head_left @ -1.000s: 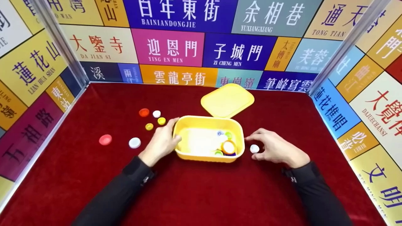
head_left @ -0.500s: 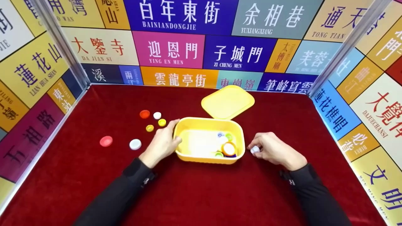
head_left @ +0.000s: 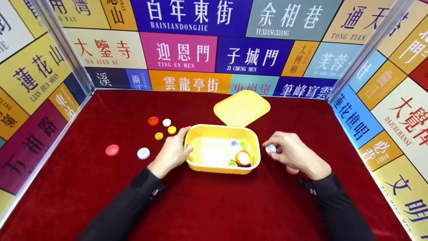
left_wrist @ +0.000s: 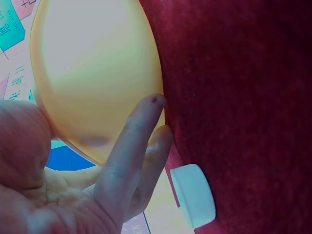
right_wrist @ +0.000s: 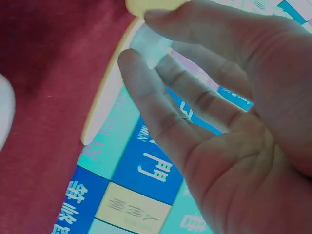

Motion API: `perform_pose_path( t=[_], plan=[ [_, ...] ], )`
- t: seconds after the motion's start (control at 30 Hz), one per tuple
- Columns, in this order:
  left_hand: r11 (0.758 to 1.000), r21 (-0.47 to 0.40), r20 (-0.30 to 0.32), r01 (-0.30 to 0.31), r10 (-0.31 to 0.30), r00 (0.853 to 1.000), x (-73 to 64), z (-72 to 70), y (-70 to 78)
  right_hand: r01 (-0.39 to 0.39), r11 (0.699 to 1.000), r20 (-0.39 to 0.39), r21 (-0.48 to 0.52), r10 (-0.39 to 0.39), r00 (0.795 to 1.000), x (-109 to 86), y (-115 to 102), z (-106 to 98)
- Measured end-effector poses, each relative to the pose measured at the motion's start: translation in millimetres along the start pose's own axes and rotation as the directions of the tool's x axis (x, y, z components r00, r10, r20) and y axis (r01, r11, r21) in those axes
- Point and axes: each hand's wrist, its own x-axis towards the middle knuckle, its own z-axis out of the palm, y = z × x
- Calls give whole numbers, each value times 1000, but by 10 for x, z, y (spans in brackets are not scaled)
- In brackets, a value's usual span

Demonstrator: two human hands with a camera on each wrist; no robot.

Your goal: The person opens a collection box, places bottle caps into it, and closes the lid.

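A yellow plastic box (head_left: pixel 222 169) stands uncovered on the red cloth. My left hand (head_left: pixel 171 152) grips its left end, thumb over the rim; the left wrist view shows fingers against the outer wall (left_wrist: pixel 97 78). Inside, towards the right end, lie several bottle caps, among them an orange-rimmed one (head_left: pixel 243 158) and a green one (head_left: pixel 233 164). Right of the box, my right hand (head_left: pixel 294 152) pinches a white bottle cap (head_left: pixel 270 149) between thumb and fingers, slightly above the cloth. In the right wrist view that cap (right_wrist: pixel 148 44) shows between the fingertips.
A yellow lid (head_left: pixel 242 107) lies behind the box. Left of it are several loose caps: red (head_left: pixel 153 121), white (head_left: pixel 143 153), pink (head_left: pixel 112 150), yellow (head_left: pixel 158 136). A pink cap (head_left: pixel 292 170) shows partly beneath my right hand. Printed panels (head_left: pixel 182 52) wall the back and sides.
My right hand has closed its fingers on the white cap and raised it off the cloth, uncovering part of a pink cap. My left hand and the box stay put.
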Motion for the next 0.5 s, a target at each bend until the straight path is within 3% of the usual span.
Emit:
perform_pose_path(
  t=[0.23, 0.5],
  plan=[
    [1000, -9, 2, 4, -3, 1000, -8, -6, -11, 132, 991, -97, -26, -134, 986, 267, -328, -8],
    [1000, -17, 1, -11, 11, 1000, -6, -3, -6, 303, 953, 9, 16, -303, 953, 681, -889, 329]
  ],
)
